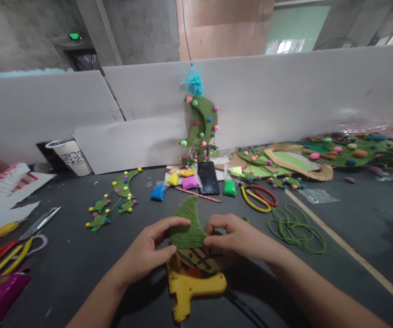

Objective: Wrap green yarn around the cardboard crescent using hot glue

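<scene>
Between my hands is a crescent (185,225) wrapped in green yarn, its pointed tip upward. Bare brown cardboard (217,258) with dark strips shows at its lower right. My left hand (145,248) grips the left edge, with thumb and forefinger apart around the wrapped part. On the other side, the fingers of my right hand (232,233) are closed on the inner edge. Just below lies a yellow hot glue gun (196,287), its dark cord running to the lower right. A loose coil of green yarn (299,232) rests right of my right hand.
Behind are a phone (208,177), a pink striped stick (198,195), clay packets (157,192) and red-and-yellow scissors (258,198). A decorated crescent with stars (125,184) lies left; another crescent (210,120) hangs against the white board. More scissors (12,250) lie far left.
</scene>
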Tool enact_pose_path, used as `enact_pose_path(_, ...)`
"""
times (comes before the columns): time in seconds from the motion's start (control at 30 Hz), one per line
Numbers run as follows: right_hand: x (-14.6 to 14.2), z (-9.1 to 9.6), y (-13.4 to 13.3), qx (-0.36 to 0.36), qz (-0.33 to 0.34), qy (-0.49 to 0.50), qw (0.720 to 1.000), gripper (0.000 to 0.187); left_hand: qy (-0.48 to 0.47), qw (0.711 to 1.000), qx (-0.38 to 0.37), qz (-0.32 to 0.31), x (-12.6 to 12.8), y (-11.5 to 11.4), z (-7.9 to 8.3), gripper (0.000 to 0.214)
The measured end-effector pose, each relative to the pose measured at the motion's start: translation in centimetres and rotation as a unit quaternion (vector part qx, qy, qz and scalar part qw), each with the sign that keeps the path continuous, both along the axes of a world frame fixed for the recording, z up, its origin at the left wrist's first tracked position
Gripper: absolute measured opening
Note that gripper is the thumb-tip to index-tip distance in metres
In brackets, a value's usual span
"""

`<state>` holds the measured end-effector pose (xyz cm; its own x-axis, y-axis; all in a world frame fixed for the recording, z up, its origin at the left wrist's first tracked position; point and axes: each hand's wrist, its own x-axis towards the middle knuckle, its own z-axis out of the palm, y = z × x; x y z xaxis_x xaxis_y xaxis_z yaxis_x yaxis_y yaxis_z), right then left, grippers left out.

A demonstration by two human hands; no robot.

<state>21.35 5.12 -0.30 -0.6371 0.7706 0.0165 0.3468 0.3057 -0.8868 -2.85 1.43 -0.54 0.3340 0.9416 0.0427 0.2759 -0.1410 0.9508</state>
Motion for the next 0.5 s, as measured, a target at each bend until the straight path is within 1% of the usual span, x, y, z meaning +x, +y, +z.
enact_pose_path(0.07,0.0,0.2,-0.1,-0.024,0.003,0.016,1.0,0.013,-0.025,0.999,-0.019,-0.007,-0.1,0.0,-0.2,0.046)
enact_pose_path(0.17,0.2,0.6,-0.1,-0.074,0.017,0.022,0.997,0.014,-0.064,0.996,-0.056,-0.026,-0.2,0.1,-0.4,0.046)
enact_pose_path(0.23,0.6,0.7,0.1,-0.091,0.032,0.019,0.995,0.02,-0.081,0.993,-0.074,-0.033,-0.1,0.2,-0.4,0.046)
enact_pose_path(0.33,1.1,0.8,0.4,-0.092,0.042,0.008,0.995,0.031,-0.099,0.991,-0.086,-0.038,-0.1,0.3,-0.4,0.046)
enact_pose_path(0.5,1.2,0.8,0.6,-0.082,0.033,-0.024,0.996,0.022,-0.108,0.987,-0.111,-0.042,0.1,0.5,-0.4,0.048)
